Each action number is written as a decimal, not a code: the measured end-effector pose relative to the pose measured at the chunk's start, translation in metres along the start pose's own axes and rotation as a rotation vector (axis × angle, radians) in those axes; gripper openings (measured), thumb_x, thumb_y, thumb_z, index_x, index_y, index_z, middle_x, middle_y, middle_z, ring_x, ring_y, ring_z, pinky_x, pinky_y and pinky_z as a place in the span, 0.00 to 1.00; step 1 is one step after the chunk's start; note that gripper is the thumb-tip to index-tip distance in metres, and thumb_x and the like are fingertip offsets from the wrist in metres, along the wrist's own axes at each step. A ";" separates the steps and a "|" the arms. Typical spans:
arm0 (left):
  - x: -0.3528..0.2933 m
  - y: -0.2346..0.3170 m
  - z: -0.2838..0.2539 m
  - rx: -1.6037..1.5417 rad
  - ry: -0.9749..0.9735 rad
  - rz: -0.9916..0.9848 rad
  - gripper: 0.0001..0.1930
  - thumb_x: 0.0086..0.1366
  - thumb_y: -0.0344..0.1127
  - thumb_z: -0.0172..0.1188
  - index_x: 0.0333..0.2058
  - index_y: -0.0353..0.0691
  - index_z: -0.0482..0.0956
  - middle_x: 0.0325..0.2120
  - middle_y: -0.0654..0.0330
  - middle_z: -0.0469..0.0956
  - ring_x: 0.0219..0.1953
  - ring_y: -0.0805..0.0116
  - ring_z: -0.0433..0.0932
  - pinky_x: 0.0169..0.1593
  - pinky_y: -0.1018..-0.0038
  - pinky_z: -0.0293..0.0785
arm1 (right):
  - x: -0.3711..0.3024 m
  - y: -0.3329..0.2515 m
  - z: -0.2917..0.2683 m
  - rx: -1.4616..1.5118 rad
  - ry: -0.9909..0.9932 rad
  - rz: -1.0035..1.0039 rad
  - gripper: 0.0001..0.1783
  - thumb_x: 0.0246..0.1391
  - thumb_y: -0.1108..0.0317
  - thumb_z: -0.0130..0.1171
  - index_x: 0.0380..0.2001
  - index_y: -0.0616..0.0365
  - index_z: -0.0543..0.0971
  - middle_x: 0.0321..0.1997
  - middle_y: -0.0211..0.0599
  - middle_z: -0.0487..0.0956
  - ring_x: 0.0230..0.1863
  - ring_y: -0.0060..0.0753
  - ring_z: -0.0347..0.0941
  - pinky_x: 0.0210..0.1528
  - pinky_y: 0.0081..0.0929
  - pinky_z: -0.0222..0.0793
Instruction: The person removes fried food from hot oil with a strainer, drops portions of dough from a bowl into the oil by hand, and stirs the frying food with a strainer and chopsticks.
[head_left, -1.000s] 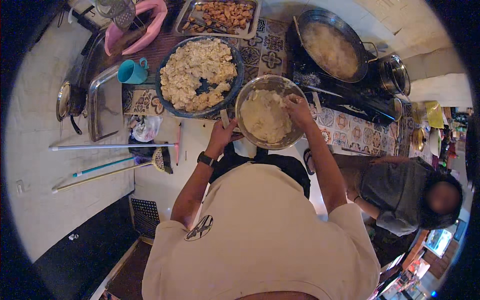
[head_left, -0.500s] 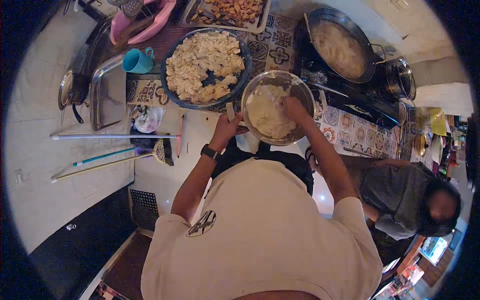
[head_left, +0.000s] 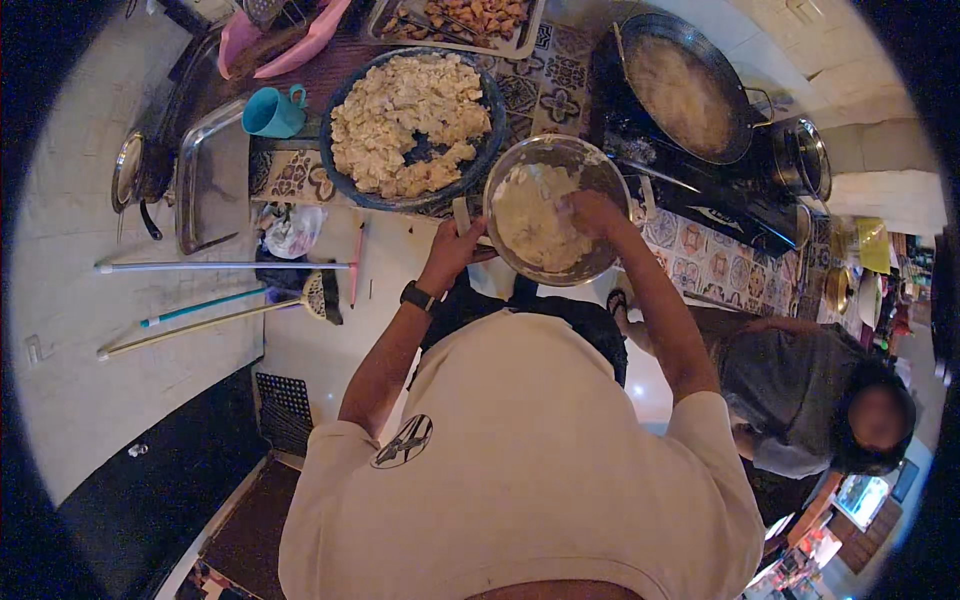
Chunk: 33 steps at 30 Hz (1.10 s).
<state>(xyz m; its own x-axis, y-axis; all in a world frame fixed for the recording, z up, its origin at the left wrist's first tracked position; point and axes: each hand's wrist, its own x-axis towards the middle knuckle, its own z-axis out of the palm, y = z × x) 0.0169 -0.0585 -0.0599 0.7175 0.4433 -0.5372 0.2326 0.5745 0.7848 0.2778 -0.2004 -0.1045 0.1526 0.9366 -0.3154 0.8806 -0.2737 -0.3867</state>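
Observation:
My left hand (head_left: 455,247) grips the left handle of a metal bowl (head_left: 614,258), held over the counter's near edge. Inside it lies a pale, thick, floury mixture (head_left: 537,217). My right hand (head_left: 594,214) reaches into the bowl at its right side, fingers curled down at the mixture; what they hold, if anything, is hidden. Just left of the bowl stands a wide dark blue basin (head_left: 335,172), heaped with coated pale pieces (head_left: 400,120), with a gap near its middle.
A wok (head_left: 680,95) with bubbling oil sits on the black stove (head_left: 700,205) at the right. Farther back is a tray (head_left: 522,43) of browned pieces. A turquoise mug (head_left: 272,113) and metal tray (head_left: 190,200) stand left. Another person (head_left: 790,385) is at my right.
The view has shifted slightly. My right hand has moved a little within the bowl, while my left keeps its grip on the handle.

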 end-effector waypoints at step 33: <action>-0.006 0.005 0.008 -0.008 -0.001 0.076 0.14 0.66 0.39 0.51 0.42 0.32 0.72 0.35 0.57 0.77 0.34 0.63 0.80 0.37 0.67 0.82 | 0.018 0.047 0.049 0.091 0.178 0.121 0.16 0.39 0.69 0.54 0.35 0.61 0.75 0.39 0.54 0.76 0.40 0.55 0.74 0.42 0.45 0.71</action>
<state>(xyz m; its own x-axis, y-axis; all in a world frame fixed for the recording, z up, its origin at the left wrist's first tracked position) 0.0190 -0.0642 -0.0498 0.7335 0.4849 -0.4763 0.1724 0.5451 0.8205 0.2999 -0.2071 -0.1704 0.3382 0.9175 -0.2092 0.8083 -0.3971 -0.4347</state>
